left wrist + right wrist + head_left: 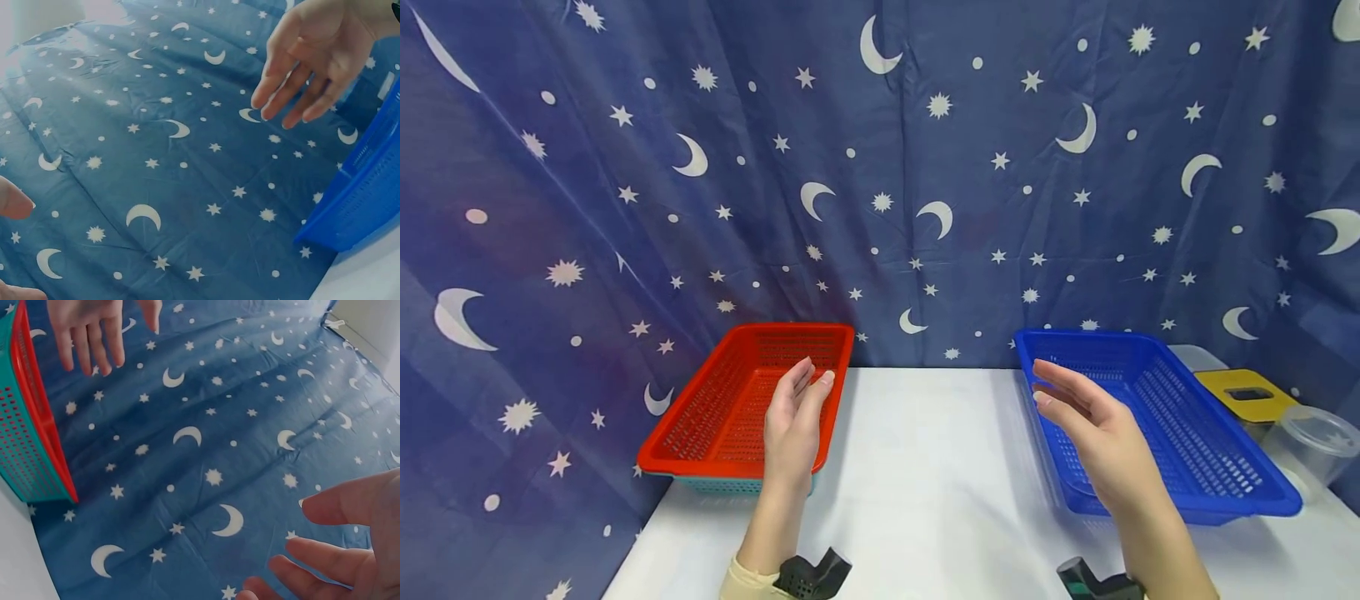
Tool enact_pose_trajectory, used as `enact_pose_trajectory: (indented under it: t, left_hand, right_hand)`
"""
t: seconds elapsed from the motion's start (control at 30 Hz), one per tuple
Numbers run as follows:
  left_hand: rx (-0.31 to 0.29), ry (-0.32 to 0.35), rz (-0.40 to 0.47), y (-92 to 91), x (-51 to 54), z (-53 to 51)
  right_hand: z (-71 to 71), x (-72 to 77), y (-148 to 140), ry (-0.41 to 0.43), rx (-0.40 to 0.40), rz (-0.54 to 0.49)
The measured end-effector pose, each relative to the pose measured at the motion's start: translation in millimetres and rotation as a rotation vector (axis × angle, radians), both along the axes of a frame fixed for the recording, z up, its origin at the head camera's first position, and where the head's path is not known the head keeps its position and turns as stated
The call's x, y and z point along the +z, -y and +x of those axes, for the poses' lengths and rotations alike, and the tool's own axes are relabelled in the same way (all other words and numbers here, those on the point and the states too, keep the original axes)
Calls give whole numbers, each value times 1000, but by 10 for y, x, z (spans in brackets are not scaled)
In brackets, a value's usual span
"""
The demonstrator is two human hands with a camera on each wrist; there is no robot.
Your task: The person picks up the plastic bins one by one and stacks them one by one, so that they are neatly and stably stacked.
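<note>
My left hand is held up in front of the red basket, its fingers fairly straight and nothing in them. Across the table, my right hand hovers before the blue basket, fingers loosely bent with a gap between thumb and fingertips. Neither hand grips anything. In the left wrist view the right hand shows its palm with fingers spread. The right wrist view shows the left hand with its fingers extended beside the stacked baskets.
Under the red basket sits a teal basket. Right of the blue basket stand a yellow-lidded container and a clear tub. A white table lies between the baskets, backed by a blue curtain with moons and stars.
</note>
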State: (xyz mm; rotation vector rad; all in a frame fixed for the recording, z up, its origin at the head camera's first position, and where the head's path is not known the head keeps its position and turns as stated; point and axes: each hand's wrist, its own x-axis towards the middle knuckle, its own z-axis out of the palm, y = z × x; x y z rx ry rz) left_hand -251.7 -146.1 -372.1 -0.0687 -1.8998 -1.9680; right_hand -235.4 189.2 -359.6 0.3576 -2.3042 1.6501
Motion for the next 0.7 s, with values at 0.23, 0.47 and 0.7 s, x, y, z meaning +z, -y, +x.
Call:
enact_pose_trajectory:
  t: [0.23, 0.47, 0.7]
  left_hand:
    - [130, 110, -399, 67, -150, -155]
    - [188, 251, -894, 150, -342, -278]
    - [192, 217, -1103, 107, -545, -295]
  right_hand:
    - [-25, 28, -75, -9, -8, -13]
    - [-36, 29, -201, 7, -61, 24]
    - [-59, -53, -659, 97, -227, 85]
